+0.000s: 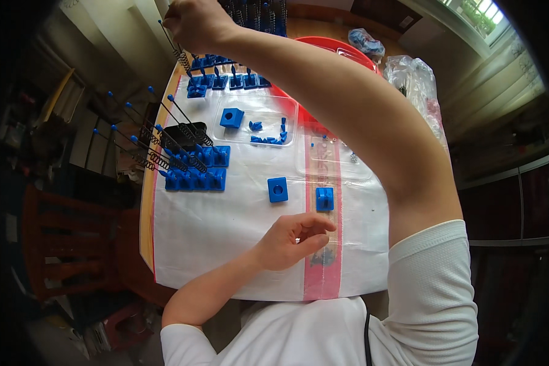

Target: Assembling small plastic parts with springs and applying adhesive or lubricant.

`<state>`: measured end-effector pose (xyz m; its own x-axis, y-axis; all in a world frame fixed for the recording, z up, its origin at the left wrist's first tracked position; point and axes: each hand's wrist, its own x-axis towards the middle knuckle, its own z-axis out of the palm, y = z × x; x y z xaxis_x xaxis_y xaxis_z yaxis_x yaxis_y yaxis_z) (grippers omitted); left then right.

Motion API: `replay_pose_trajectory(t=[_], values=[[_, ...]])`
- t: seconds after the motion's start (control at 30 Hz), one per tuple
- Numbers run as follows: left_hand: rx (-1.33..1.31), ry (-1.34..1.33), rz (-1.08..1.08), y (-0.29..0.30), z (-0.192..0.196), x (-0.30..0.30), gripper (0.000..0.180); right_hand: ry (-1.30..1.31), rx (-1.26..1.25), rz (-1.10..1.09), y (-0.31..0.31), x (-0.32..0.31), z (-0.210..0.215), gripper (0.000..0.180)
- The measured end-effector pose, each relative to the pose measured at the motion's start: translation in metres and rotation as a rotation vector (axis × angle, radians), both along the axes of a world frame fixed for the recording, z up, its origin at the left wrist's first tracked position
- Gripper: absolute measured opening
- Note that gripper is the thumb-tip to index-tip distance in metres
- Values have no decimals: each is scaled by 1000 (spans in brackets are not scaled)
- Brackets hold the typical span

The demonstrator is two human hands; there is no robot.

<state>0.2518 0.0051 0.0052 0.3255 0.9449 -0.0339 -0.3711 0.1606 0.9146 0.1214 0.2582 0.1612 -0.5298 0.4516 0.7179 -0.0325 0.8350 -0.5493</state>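
Observation:
My right hand (195, 21) reaches across to the far left of the table and pinches a thin black rod with a spring and blue tip (175, 46), held over a row of blue plastic bases (222, 78). My left hand (293, 241) rests near the front on the white sheet (226, 232), fingers loosely curled with nothing in them. Just beyond it lie a blue square block with a hole (277, 189) and a blue slotted block (324, 199). At the left stand several finished blue bases with spring rods (192, 168).
A clear tray (256, 125) holds a blue cube and small blue parts. A second clear tray (338, 155) sits to its right. A red basin (341, 49) and clear plastic bags (412, 79) stand at the back. A wooden chair (55, 244) is at the left.

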Motion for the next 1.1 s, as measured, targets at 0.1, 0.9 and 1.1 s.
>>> replay_pose_trajectory(t=[0.1, 0.9, 1.1], values=[[-26, 46, -13, 1, 3, 0, 26, -25, -42, -4, 4, -13, -9, 15], [-14, 72, 41, 1, -2, -3, 23, -159, -73, 46, -3, -51, -13, 17], [-5, 83, 18, 2, 2, -3, 23, -179, -85, 20, -4, -50, -7, 19]])
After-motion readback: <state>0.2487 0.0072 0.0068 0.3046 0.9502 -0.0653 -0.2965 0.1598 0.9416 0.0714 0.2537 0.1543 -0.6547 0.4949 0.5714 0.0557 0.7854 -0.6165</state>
